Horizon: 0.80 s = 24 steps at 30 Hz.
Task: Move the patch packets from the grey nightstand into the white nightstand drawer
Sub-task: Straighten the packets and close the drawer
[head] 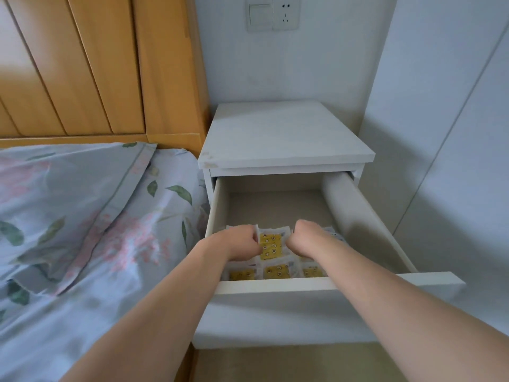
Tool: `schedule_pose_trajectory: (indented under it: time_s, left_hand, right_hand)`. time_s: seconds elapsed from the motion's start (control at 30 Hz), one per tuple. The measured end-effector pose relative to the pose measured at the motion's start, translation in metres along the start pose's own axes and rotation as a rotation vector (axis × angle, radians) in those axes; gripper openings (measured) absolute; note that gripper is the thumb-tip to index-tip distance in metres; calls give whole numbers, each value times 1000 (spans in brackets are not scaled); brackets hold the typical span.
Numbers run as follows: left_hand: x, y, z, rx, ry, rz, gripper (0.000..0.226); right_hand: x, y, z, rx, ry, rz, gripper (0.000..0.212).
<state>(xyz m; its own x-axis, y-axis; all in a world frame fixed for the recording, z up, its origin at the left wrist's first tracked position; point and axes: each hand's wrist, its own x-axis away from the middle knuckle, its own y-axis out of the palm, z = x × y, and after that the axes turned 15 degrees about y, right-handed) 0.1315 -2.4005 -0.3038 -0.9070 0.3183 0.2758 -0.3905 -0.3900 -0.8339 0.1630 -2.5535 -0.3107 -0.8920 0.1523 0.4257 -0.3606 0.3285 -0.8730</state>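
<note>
White-edged patch packets (271, 246) with yellow centres were seen lying flat at the front of the open white nightstand drawer (275, 285), the upper one pinched between the curled left hand (240, 242) and the equally near curled right hand (305, 238), its long axis running front to back.

a home bedroom — floral bedding (82, 216), wooden headboard (96, 64) and a white nightstand (283, 133) (drawer open).

bed (82, 216), floral cover | wooden headboard (96, 64) | wall switch and socket (272, 16)
</note>
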Motion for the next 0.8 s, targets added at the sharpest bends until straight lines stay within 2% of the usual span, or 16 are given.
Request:
schedule_pose_trajectory:
  time_s: [0.07,0.13,0.23,0.3,0.37,0.43,0.5,0.53,0.6,0.63,0.73,0.8]
  left_hand:
    - [9,-7,3,82,56,79,30]
    - [26,-16,12,191,105,74,60]
    - [48,-26,29,285,161,-119,99]
    - [55,-27,38,167,184,-233,111]
    - [54,-27,45,-62,166,-221,118]
    - [50,-29,46,-302,143,-121,118]
    - [46,-27,43,-564,149,-66,105]
    - [45,-24,39,-598,139,-114,95]
    - [45,-15,28,-404,51,-236,82]
    - [46,-12,21,-288,26,-252,83]
    - [51,-15,17,-120,68,-187,97]
    - [52,-19,23,-109,107,-173,99]
  right_hand:
    - [4,-16,13,-61,-152,-15,45]
    - [15,-46,31,-40,-272,-168,65]
    - [33,-87,58,101,-274,-513,103]
    - [43,-97,70,286,-261,-610,113]
    - [46,-95,74,438,-248,-575,109]
    - [45,-95,71,489,-236,-474,111]
    - [44,-98,67,528,-228,-406,120]
    - [43,-99,66,556,-232,-379,124]
    - [40,-99,65,624,-259,-310,130]
    - [39,-99,65,654,-276,-280,132]
    - [35,-99,61,702,-300,-241,134]
    - [31,-100,56,723,-303,-226,137]
